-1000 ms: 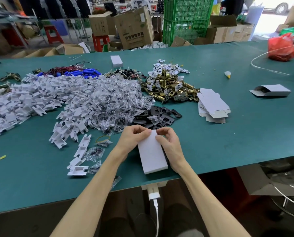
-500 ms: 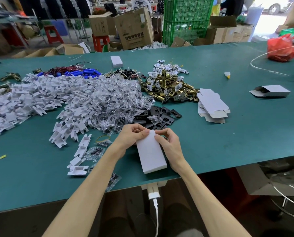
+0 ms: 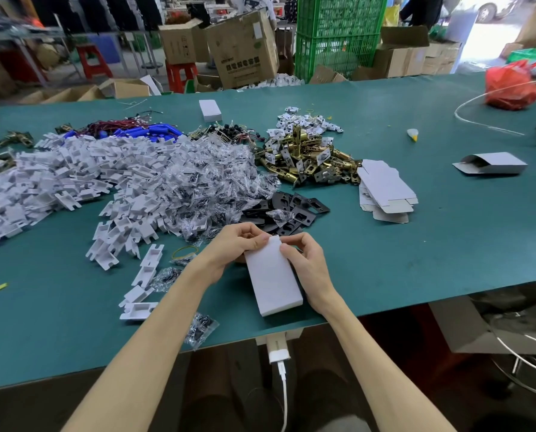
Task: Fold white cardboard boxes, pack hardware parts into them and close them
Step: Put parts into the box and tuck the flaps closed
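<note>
Long white cardboard box lies flat near the front edge of the green table | left hand and right hand pinch its far end, fingers curled | barely shifted since a second ago | likely tucking the closing flap, nearly shut.

head view, down over table

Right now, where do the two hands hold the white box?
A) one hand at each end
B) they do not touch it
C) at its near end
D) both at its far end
D: the left hand and the right hand both pinch the far end of the box, and no fingers are on its near end.
</note>
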